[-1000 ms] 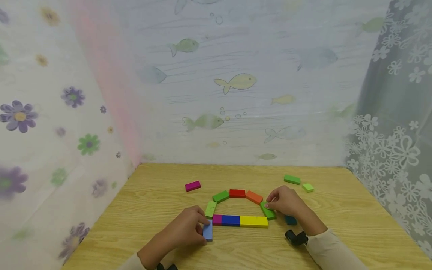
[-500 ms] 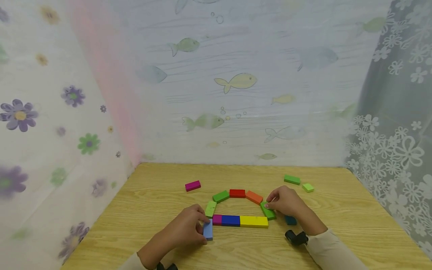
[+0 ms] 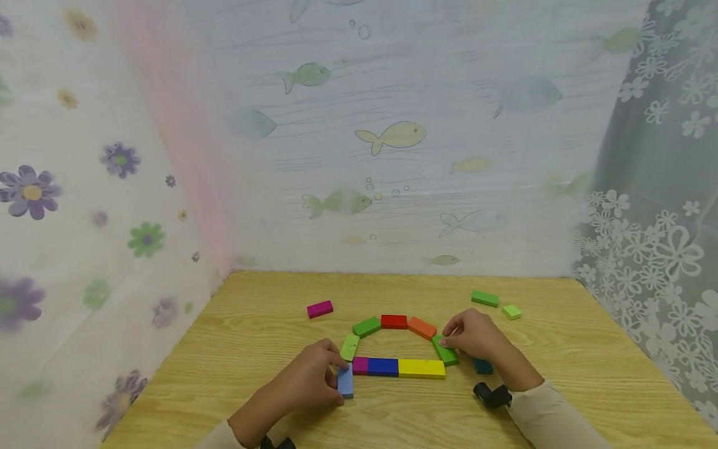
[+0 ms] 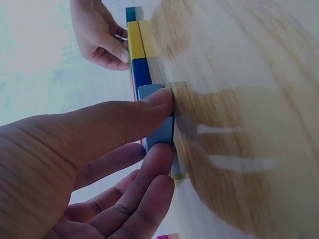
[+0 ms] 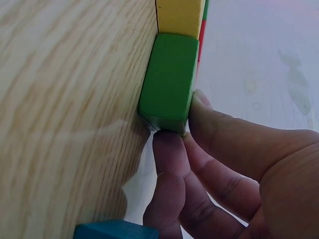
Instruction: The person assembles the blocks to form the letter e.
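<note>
My left hand (image 3: 305, 381) pinches a light blue block (image 3: 345, 381) at the left end of a row of magenta (image 3: 361, 366), dark blue (image 3: 383, 367) and yellow (image 3: 422, 368) blocks. In the left wrist view, thumb and fingertips lie on opposite ends of the light blue block (image 4: 160, 130). My right hand (image 3: 477, 335) holds a green block (image 3: 446, 351) near the yellow block's right end; in the right wrist view thumb and fingers touch this green block (image 5: 169, 79). Light green (image 3: 350, 348), green (image 3: 367, 327), red (image 3: 394, 322) and orange (image 3: 422, 327) blocks arch behind the row.
On the wooden table (image 3: 252, 349), a magenta block (image 3: 320, 309) lies at the back left. A green block (image 3: 485, 298) and a small light green one (image 3: 512, 312) lie at the back right. A teal block (image 3: 483, 366) is partly beneath my right wrist. Patterned curtains surround the table.
The light blue block has shifted very slightly away from me with my left hand. My right hand stays in place on the green block.
</note>
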{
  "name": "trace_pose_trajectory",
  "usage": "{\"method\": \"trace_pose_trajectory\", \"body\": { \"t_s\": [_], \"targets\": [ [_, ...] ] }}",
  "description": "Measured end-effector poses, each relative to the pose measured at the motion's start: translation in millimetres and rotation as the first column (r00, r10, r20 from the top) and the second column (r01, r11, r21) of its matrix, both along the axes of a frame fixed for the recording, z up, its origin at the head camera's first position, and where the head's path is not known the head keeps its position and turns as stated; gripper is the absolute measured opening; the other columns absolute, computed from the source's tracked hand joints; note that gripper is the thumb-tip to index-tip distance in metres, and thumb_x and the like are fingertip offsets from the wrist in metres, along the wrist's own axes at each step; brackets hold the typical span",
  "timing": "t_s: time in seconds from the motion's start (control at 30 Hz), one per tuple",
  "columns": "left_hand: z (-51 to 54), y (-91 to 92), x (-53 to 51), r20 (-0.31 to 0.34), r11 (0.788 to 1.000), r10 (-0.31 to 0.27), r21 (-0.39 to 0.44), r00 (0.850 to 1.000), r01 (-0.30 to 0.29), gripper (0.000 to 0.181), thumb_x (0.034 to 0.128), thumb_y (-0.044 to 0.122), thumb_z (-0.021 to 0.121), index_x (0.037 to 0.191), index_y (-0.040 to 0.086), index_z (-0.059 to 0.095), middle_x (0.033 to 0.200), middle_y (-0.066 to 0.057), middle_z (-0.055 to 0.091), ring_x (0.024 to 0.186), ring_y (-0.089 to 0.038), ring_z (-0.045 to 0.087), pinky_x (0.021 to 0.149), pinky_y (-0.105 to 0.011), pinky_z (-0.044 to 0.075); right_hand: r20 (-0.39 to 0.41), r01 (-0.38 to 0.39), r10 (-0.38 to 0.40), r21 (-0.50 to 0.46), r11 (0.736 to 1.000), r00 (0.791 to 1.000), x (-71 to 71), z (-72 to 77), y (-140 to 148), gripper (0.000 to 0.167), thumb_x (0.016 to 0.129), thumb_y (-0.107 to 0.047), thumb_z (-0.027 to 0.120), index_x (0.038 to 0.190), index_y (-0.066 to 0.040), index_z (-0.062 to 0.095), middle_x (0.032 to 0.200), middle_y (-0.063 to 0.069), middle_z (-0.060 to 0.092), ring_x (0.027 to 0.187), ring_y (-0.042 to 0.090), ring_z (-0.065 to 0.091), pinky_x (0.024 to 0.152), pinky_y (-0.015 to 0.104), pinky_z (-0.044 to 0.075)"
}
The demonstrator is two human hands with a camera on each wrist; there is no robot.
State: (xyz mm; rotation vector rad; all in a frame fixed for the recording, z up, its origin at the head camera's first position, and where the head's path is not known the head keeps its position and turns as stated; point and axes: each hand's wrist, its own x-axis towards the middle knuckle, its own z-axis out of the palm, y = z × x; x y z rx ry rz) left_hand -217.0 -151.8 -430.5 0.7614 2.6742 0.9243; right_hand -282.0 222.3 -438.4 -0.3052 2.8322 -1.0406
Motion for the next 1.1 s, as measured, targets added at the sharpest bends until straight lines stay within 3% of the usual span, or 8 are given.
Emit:
{"method": "trace_pose_trajectory", "body": {
  "t_s": [0.5,1.1],
  "targets": [
    [0.9,0.0,-0.8,-0.034,1.0,-0.015,-0.013,0.999,0.014,0.048,0.0713,0.014,0.096,0.114,0.003,0.077,0.109,-0.002,0.057,0.074,0.002,0.063,0.068,-0.017,0.053,0.003,-0.001,0.001,0.002,1.0,1.0,2.4,1.1,-0.6,0.017,0.086,-0.022,0.085,0.096,-0.01,0.078,0.082,0.001,0.069,0.07,0.015,0.061,0.062,0.032,0.051],
    [-0.8,-0.7,0.0,-0.022,1.0,-0.007,-0.002,1.0,0.007,0.048,0.0714,0.014,0.096,0.115,0.004,0.077,0.108,-0.002,0.056,0.073,0.003,0.063,0.068,-0.017,0.054,0.005,-0.003,0.003,-0.002,1.0,1.0,3.7,3.1,-0.4,0.017,0.086,-0.022,0.085,0.096,-0.01,0.078,0.082,0.002,0.068,0.07,0.016,0.06,0.062,0.033,0.051]
  ]
}}
